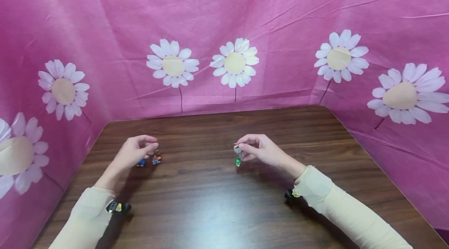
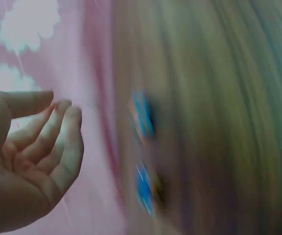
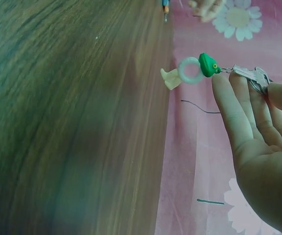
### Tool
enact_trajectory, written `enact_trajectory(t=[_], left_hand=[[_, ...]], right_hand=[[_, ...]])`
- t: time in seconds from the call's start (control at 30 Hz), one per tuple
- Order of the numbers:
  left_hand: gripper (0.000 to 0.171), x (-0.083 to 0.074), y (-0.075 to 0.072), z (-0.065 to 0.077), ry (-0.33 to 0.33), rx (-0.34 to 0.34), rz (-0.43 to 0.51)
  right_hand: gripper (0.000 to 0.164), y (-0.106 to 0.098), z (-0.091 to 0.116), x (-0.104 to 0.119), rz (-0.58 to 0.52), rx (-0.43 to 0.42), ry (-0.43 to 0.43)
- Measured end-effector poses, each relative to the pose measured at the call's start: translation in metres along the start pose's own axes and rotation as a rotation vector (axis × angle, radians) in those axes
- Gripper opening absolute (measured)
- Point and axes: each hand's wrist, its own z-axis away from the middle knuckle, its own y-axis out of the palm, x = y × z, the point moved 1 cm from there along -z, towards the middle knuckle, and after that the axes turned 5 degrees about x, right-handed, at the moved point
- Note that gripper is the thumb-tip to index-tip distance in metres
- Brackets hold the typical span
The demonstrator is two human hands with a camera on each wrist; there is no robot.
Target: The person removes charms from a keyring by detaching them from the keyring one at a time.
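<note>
My right hand (image 1: pixel 264 149) pinches the key ring of a keychain (image 1: pixel 238 161) between thumb and fingertips. In the right wrist view a silver key (image 3: pixel 246 73) lies along the fingers, and from it hangs a charm with a green head (image 3: pixel 208 64), a pale ring body (image 3: pixel 190 70) and cream feet (image 3: pixel 170 78). My left hand (image 1: pixel 135 151) hovers over the table's left part, fingers loosely bent with nothing between them. Close under it are a small grey and orange figure (image 1: pixel 156 159) and a small blue figure (image 1: pixel 141 162); both are blurred in the left wrist view.
The brown wooden table (image 1: pixel 196 186) has a pink cloth (image 1: pixel 210 15) with white daisies behind it and along both sides. A dark device is strapped to each wrist over the pale sleeves.
</note>
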Motion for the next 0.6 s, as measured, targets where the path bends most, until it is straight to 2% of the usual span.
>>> enact_trajectory(t=[0.1,0.17,0.27,0.33,0.43,0.6], left_hand=[[0.034,-0.027,0.026,-0.003,0.058,0.114,0.088],[0.032,-0.044,0.047,-0.004,0.071,0.187,0.136],[0.034,-0.064,0.078,-0.008,0.122,0.288,0.171],[0.035,-0.075,0.096,-0.012,0.155,0.33,0.18],[0.034,-0.086,0.117,-0.019,0.219,0.353,0.171],[0.026,-0.095,0.137,-0.027,0.31,0.314,0.132]], right_hand=[[0.024,0.002,-0.002,0.0,-0.024,0.015,0.006],[0.026,0.004,-0.003,0.001,-0.039,0.03,0.012],[0.03,0.006,-0.004,0.003,-0.054,0.053,0.025],[0.032,0.008,-0.004,0.004,-0.062,0.071,0.035],[0.031,0.012,-0.005,0.004,-0.077,0.094,0.053],[0.026,0.016,-0.005,0.002,-0.124,0.117,0.068]])
